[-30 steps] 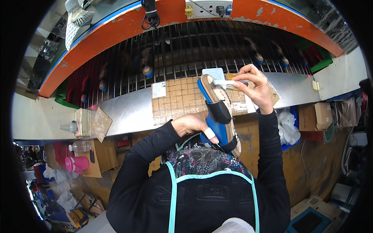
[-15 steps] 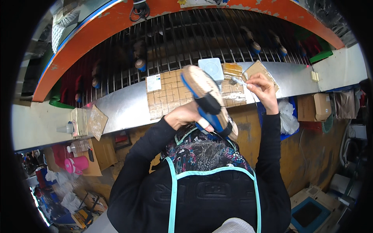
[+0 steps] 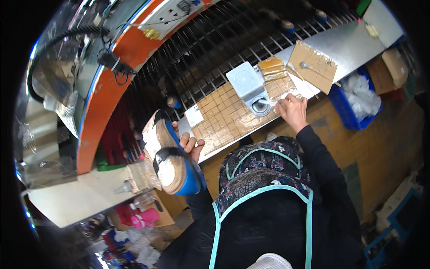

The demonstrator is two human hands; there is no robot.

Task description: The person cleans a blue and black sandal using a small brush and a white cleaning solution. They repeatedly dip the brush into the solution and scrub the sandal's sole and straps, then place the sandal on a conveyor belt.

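My left hand (image 3: 190, 143) is closed around a sandal (image 3: 172, 168) with black straps and a tan sole, fitted on a blue shoe last. It is raised at the left end of the cardboard sheet (image 3: 217, 119), tilted away from my body. My right hand (image 3: 293, 112) pinches a thin brush (image 3: 270, 103) with a pale handle. The brush's tip is at the round mouth of a small cup (image 3: 260, 107) on the front of a pale blue dispenser (image 3: 244, 80). Whether it touches the contents cannot be made out.
Behind the bench (image 3: 354, 47), metal conveyor rods (image 3: 212, 62) carry more shoes (image 3: 286, 28). An amber block (image 3: 272, 68) lies beside the dispenser. A second brush (image 3: 305, 65) rests on a cardboard piece (image 3: 322, 74) at right. A blue crate (image 3: 354, 119) holds clear plastic.
The sandal has moved left and turned, away from my chest. My right hand has brought the brush down to the dispenser's cup. The whole view has swung round.
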